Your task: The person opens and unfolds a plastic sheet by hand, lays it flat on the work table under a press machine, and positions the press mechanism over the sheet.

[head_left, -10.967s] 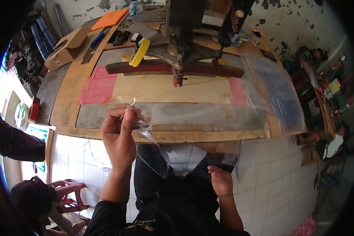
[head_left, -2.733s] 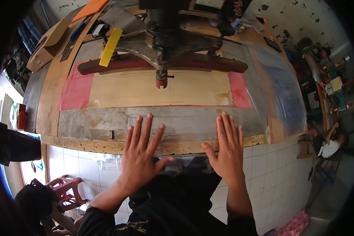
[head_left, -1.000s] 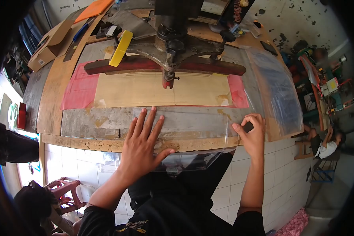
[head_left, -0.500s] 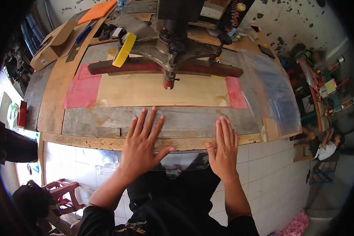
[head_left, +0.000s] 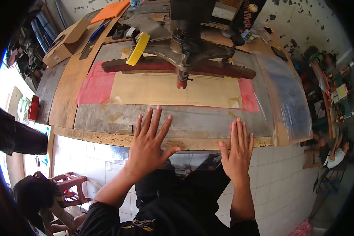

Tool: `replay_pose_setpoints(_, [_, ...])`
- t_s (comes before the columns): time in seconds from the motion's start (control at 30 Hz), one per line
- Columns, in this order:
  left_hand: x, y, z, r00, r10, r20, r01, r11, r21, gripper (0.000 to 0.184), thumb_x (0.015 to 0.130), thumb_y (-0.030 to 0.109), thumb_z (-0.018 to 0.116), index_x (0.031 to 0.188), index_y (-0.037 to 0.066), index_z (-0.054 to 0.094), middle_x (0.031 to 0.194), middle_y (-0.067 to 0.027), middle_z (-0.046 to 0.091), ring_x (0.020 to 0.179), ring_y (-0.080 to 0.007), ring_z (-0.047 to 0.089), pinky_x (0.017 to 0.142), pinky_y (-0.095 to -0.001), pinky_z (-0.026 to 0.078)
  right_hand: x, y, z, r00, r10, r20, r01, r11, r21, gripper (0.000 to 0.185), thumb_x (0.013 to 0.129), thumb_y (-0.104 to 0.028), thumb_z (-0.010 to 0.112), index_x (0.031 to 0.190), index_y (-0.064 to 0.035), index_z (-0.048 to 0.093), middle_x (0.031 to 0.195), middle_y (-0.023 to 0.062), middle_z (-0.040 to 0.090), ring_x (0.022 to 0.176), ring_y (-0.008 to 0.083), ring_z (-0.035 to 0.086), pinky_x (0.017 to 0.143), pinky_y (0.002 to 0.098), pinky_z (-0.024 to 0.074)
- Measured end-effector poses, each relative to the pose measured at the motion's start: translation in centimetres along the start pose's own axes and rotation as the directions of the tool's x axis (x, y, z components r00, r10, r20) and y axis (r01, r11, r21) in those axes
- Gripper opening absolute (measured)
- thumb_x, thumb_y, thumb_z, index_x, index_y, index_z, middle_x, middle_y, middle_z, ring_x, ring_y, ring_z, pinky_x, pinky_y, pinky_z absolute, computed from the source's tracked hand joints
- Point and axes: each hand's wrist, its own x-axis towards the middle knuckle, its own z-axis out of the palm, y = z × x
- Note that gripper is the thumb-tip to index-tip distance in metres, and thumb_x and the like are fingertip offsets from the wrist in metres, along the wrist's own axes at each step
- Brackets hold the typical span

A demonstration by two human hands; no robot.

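My left hand (head_left: 147,151) lies flat, fingers spread, at the front of the grey work plate (head_left: 92,118). To its right, my right hand (head_left: 237,153) rests palm down with straight fingers and the thumb apart. Both hands are on a clear plastic sheet (head_left: 194,162), whose near part sticks out past the table's front edge. Its outline on the plate is hard to make out. Beyond my fingertips lies a long tan panel (head_left: 165,92), with a pink strip (head_left: 96,84) at its left end and another at its right.
Above the panel is a machine with a long red bar (head_left: 220,71); a yellow tape roll (head_left: 138,49) hangs on it. Clear plastic sheets (head_left: 289,102) lie at the right. A cardboard box (head_left: 67,45) stands at the back left. Other people are at lower left and far right.
The view has turned slightly, so the scene sits further right. Against the plate, my left hand has slid a little left and my right hand slightly right. Both stay flat.
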Motion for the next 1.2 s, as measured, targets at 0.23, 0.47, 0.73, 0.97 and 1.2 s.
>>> replay_pose_setpoints(0.23, [1.7, 5.1, 2.1, 0.981, 0.195, 0.016, -0.193, 0.979, -0.072, 0.09, 0.104, 0.067, 0.056, 0.168, 0.006, 0.041, 0.179, -0.0247, 0.023, 0.167, -0.0487, 0.013, 0.133, -0.0656, 0.008, -0.1, -0.2, 0.7, 0.999, -0.004, -0.049, 0.005, 1.0, 0.007, 0.069, 0.113, -0.042, 0.051, 0.169, -0.004, 0.038, 0.178, 0.0136, 0.035, 0.164, 0.0353, 0.032, 0.131, 0.0621, 0.022])
replay_pose_setpoints(0.47, [4.1, 10.6, 5.4, 0.97, 0.241, -0.036, -0.244, 0.964, -0.109, 0.083, 0.107, 0.061, 0.052, 0.168, 0.006, 0.042, 0.179, -0.0237, 0.025, 0.167, -0.0461, 0.016, 0.134, -0.063, 0.014, -0.4, 0.4, 1.3, 0.998, -0.011, -0.054, 0.011, 1.0, -0.014, 0.064, 0.113, -0.033, 0.05, 0.169, -0.0043, 0.037, 0.178, 0.0122, 0.033, 0.165, 0.0342, 0.03, 0.132, 0.0618, 0.0207])
replay_pose_setpoints(0.73, [0.3, 5.4, 2.1, 0.999, 0.046, -0.029, -0.048, 0.996, -0.076, 0.072, 0.105, 0.051, 0.061, 0.168, 0.021, 0.045, 0.179, -0.0211, 0.027, 0.165, -0.0446, 0.024, 0.132, -0.0618, 0.022, -0.1, 0.0, 0.9, 0.998, 0.043, -0.034, -0.043, 0.999, 0.011, 0.062, 0.115, -0.034, 0.047, 0.17, -0.0067, 0.038, 0.177, 0.0105, 0.036, 0.165, 0.0339, 0.03, 0.132, 0.0619, 0.0198])
replay_pose_setpoints(0.97, [-2.5, 2.6, 0.3, 0.99, -0.132, -0.047, 0.131, 0.991, -0.022, 0.077, 0.101, 0.049, 0.067, 0.168, 0.018, 0.045, 0.179, -0.0205, 0.027, 0.167, -0.0443, 0.021, 0.133, -0.0632, 0.012, -0.1, 0.3, 1.2, 0.997, 0.019, -0.075, -0.016, 0.999, 0.043, 0.063, 0.113, -0.035, 0.051, 0.168, -0.0064, 0.041, 0.176, 0.0113, 0.039, 0.163, 0.0359, 0.033, 0.131, 0.0638, 0.0206])
replay_pose_setpoints(1.2, [-2.6, 2.3, 0.8, 0.994, -0.084, -0.071, 0.081, 0.996, -0.044, 0.082, 0.099, 0.049, 0.071, 0.168, 0.014, 0.044, 0.179, -0.0226, 0.028, 0.166, -0.0451, 0.023, 0.132, -0.0612, 0.02, -2.1, 2.4, 1.8, 0.9, 0.087, -0.427, 0.003, 0.978, 0.206, 0.062, 0.108, -0.03, 0.064, 0.162, -0.0034, 0.049, 0.169, 0.0216, 0.044, 0.156, 0.0435, 0.041, 0.127, 0.0597, 0.0287])
